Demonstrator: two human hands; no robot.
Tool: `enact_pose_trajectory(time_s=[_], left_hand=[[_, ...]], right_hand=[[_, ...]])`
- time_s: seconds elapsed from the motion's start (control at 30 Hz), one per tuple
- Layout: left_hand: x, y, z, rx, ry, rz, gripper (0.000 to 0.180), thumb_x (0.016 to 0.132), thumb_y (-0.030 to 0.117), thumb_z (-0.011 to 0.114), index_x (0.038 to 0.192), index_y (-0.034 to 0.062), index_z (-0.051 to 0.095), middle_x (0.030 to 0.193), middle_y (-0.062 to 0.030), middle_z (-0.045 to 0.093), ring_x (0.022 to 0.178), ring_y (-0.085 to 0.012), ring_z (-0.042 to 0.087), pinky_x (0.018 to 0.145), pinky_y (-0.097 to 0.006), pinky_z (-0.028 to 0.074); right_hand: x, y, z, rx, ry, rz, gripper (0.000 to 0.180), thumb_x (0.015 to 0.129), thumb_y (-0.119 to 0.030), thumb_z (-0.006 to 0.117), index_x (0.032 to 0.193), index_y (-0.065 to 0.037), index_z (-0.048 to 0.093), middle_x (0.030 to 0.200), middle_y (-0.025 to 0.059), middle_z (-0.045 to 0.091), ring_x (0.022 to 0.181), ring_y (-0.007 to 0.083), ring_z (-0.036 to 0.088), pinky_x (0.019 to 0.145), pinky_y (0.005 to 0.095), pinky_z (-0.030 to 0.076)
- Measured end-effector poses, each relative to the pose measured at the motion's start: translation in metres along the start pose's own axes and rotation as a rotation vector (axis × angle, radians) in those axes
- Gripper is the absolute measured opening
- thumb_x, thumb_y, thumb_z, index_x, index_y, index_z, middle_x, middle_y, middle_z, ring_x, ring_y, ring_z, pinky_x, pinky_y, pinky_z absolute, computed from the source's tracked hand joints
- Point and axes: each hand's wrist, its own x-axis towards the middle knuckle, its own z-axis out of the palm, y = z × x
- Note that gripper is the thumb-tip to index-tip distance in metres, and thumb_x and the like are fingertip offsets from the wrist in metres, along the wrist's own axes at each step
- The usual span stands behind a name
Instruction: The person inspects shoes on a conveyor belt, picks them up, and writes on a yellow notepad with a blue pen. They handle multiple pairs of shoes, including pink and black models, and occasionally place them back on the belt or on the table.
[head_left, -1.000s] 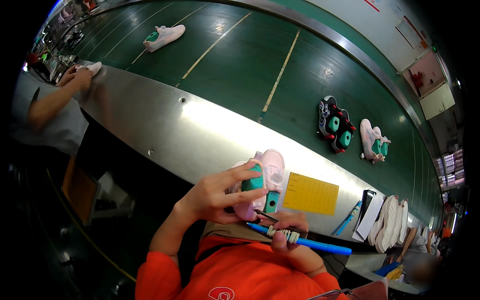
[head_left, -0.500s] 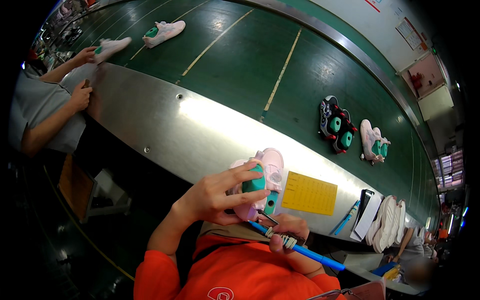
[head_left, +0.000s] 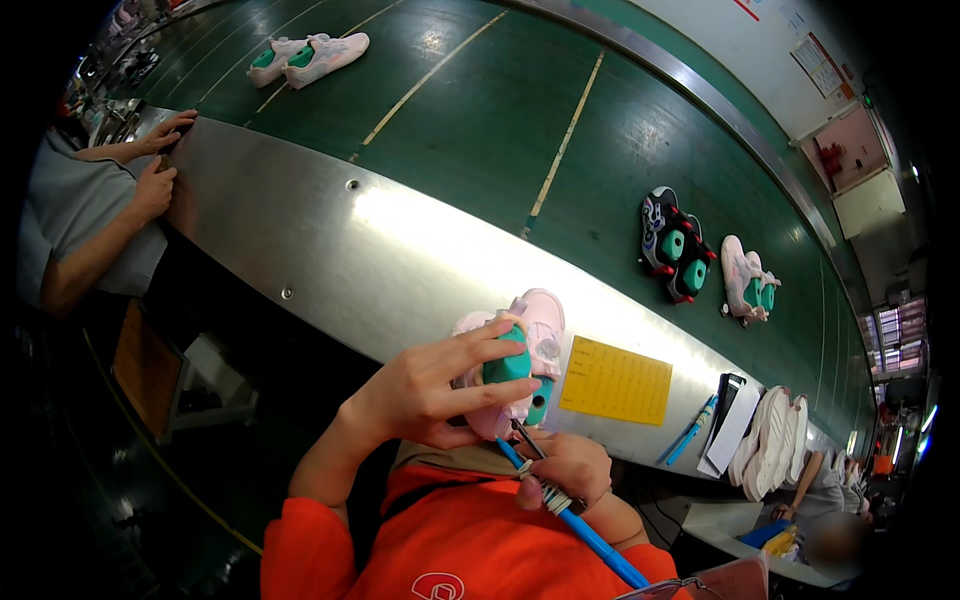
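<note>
Green conveyor belt [head_left: 480, 130] carrying shoe pairs; steel ledge [head_left: 330, 240] running alongside. Left hand [head_left: 425, 390] clasping pink-and-teal shoe [head_left: 520, 365] above ledge edge. Right hand [head_left: 565, 470] gripping blue-handled tool [head_left: 580, 525], tip touching shoe underside

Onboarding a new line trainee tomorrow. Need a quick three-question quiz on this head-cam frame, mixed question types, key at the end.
1. True or false: the left hand grips a pink sneaker with a teal heel piece.
2. The right hand holds which tool?
A. a blue-handled thin tool
B. a pair of scissors
C. a hammer
3. Fill in: the yellow rectangular sheet lies on the ____ metal ledge, to the right of the held sneaker.

Key: 1 true; 2 A; 3 silver
</note>
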Motion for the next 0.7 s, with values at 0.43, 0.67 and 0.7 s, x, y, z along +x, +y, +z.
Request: enact_pose_trajectory(time_s=[0.43,0.67,0.7], left_hand=[[-0.023,-0.01,0.002,0.092,-0.046,-0.017,0.053,0.055,0.016,0.073,0.107,0.0248,0.062,0.118,-0.0069,0.051,0.111,-0.0335,0.051,0.084,-0.04,0.051],[-0.072,0.005,0.02,0.131,-0.183,-0.353,0.066,0.05,0.035,0.081,0.11,0.0205,0.057,0.133,-0.0178,0.034,0.123,-0.041,0.035,0.098,-0.051,0.032],[-0.082,-0.001,0.026,0.06,-0.106,-0.341,0.074,0.05,0.041,0.082,0.113,0.0174,0.052,0.136,-0.0234,0.027,0.124,-0.0422,0.033,0.095,-0.048,0.035]], right_hand=[[-0.059,0.031,-0.006,0.273,0.447,0.219,0.026,0.079,-0.026,0.059,0.081,-0.004,0.045,0.066,0.0159,0.061,0.067,0.0271,0.065,0.07,0.0399,0.052],[-0.114,0.053,-0.032,0.154,0.441,0.14,0.013,0.069,-0.012,0.064,0.074,-0.003,0.056,0.06,0.0105,0.058,0.057,0.0254,0.061,0.07,0.0391,0.053],[-0.12,0.053,-0.039,0.084,0.418,0.154,0.013,0.07,-0.012,0.063,0.074,-0.003,0.056,0.059,0.0107,0.057,0.058,0.0248,0.061,0.071,0.039,0.053]])
